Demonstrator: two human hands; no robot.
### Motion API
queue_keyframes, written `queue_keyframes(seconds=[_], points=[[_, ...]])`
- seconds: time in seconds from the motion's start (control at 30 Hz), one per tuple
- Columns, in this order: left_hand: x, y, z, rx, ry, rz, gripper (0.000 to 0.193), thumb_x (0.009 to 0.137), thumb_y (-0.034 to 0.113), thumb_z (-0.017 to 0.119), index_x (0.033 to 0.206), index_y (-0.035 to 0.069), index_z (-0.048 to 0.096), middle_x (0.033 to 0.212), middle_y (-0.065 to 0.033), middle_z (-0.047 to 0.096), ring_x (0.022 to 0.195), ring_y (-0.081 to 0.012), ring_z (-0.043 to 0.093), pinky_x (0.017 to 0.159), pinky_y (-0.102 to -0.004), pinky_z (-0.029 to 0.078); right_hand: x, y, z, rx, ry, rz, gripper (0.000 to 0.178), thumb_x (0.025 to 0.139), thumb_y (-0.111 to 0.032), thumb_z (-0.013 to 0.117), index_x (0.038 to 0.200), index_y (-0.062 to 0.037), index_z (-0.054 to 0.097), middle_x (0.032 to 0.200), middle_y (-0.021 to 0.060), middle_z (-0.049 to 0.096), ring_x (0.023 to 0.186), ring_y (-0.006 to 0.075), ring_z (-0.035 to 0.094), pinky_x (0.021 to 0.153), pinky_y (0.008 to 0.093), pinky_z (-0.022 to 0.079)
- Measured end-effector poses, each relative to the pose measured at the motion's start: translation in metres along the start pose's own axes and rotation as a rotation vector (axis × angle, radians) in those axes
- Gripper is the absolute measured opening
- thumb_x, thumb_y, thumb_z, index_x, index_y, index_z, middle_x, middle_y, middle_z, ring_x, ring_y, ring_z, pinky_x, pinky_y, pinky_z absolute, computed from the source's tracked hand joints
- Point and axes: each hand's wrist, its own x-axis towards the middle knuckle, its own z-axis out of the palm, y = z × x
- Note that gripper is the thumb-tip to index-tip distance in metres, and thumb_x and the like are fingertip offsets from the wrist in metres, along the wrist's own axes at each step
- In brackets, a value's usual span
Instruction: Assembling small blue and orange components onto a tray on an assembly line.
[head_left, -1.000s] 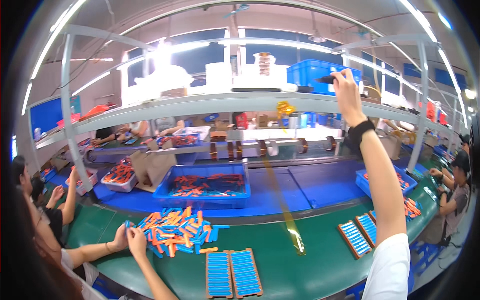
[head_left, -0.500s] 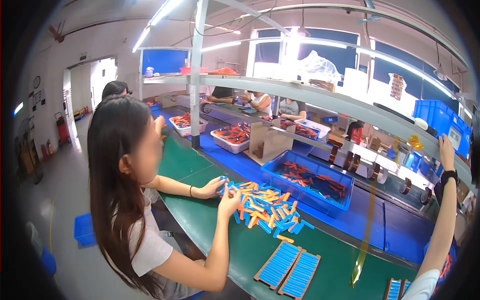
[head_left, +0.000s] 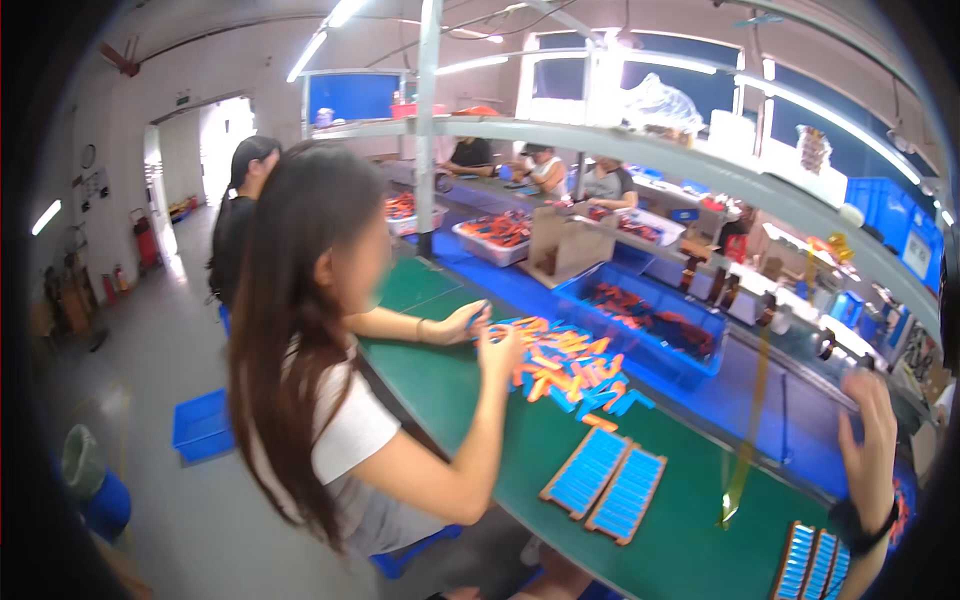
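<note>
My right hand [head_left: 868, 430] is at the right edge of the head view, a black band round its wrist. It is raised over the bench, blurred, with thumb and fingers apart and nothing visible in it. Beneath it, at the lower right, stand narrow brown racks [head_left: 790, 562] filled with blue strip-like pieces. Two similar filled racks [head_left: 590, 472] lie side by side on the green bench top. Behind them is a loose heap of orange and blue strips [head_left: 560, 365]. My left hand is out of view.
A seated co-worker [head_left: 320, 300] on the left handles pieces beside the heap. A blue crate [head_left: 650, 370] of red and dark pieces stands behind it. Yellow tape [head_left: 745, 450] hangs down to the bench. A grey shelf rail [head_left: 640, 145] and post [head_left: 427, 120] cross above.
My right hand has come down from the shelf rail, with its fingers now free. The view has shifted, so the bench and co-worker appear farther right.
</note>
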Motion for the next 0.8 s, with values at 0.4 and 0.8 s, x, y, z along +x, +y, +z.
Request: queue_keyframes(seconds=[0.4,0.8], points=[[-0.02,0.008,0.033,0.004,-0.182,0.158,0.044,0.082,0.038,0.044,0.094,-0.002,0.059,0.094,-0.0224,0.059,0.087,-0.0354,0.056,0.074,-0.0398,0.042,-0.415,-0.171,0.031,1.491,-0.425,1.495,0.032,0.086,-0.009,0.049,0.115,0.0002,0.043,0.099,0.0148,0.057,0.078,0.0155,0.057,0.066,0.0222,0.046],[-0.068,0.002,0.025,-0.156,-0.39,-0.067,0.046,0.082,0.039,0.044,0.1,0.0,0.058,0.088,-0.0134,0.061,0.078,-0.0212,0.055,0.073,-0.0329,0.041,-0.507,-0.22,0.185,1.627,-0.673,1.685,0.027,0.084,-0.015,0.045,0.106,-0.0013,0.051,0.095,0.0096,0.057,0.083,0.0172,0.054,0.071,0.0287,0.043]])
